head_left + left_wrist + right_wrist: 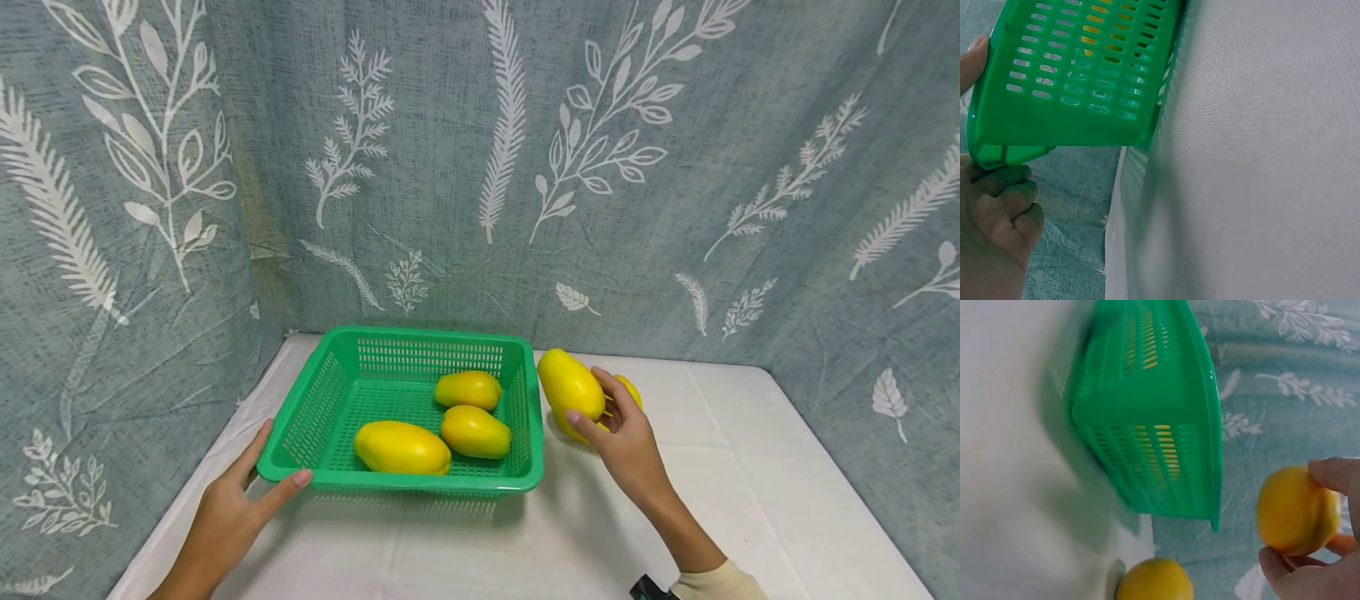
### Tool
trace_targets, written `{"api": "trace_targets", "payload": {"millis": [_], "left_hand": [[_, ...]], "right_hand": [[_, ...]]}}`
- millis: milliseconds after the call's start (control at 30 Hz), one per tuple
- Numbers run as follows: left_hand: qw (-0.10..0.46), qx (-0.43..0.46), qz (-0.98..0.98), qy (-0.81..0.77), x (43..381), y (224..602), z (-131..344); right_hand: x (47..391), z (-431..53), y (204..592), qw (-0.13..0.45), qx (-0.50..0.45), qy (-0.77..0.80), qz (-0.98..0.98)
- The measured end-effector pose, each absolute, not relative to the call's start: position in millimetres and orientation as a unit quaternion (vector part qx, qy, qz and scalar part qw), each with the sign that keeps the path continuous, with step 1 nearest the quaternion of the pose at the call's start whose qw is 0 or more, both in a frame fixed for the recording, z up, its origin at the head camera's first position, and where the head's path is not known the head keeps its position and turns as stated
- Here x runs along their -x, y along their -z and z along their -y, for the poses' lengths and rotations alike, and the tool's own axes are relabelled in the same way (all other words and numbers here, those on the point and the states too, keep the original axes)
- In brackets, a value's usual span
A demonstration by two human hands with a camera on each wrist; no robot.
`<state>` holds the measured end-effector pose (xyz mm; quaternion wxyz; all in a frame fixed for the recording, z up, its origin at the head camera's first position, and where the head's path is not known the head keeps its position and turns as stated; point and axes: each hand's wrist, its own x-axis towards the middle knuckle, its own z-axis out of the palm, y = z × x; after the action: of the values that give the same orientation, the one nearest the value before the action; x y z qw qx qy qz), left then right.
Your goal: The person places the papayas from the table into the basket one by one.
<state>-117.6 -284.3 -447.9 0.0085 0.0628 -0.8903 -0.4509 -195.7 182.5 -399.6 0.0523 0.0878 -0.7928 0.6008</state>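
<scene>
A green plastic basket (427,483) with slotted walls stands on the white-covered table. In it lie three oblong yellow fruits: a large one (402,447) at the front, another (476,432) at the right and a third (468,390) behind. My left hand (232,508) grips the basket's near left corner, thumb over the front rim; in the left wrist view its fingers curl against the rim's underside. Off the basket's right side, my right hand (626,433) holds another yellow fruit (572,385) in the air, thumb and fingers around its end.
Below and behind the held fruit, more yellow fruit (628,389) lies on the table (720,467), partly hidden by my right hand; how many pieces, I cannot tell. Grey-green curtains (450,167) with white leaf prints surround the table's back and sides.
</scene>
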Motion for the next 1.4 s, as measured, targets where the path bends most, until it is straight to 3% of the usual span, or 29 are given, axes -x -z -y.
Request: {"api": "trace_targets", "payload": {"millis": [1400], "left_hand": [[0.007,-0.066,0.887,0.456,118.2,448.7,283.3]], "right_hand": [[176.8,-148.5,405.4,-0.021,-0.153,-0.598,0.786]]}}
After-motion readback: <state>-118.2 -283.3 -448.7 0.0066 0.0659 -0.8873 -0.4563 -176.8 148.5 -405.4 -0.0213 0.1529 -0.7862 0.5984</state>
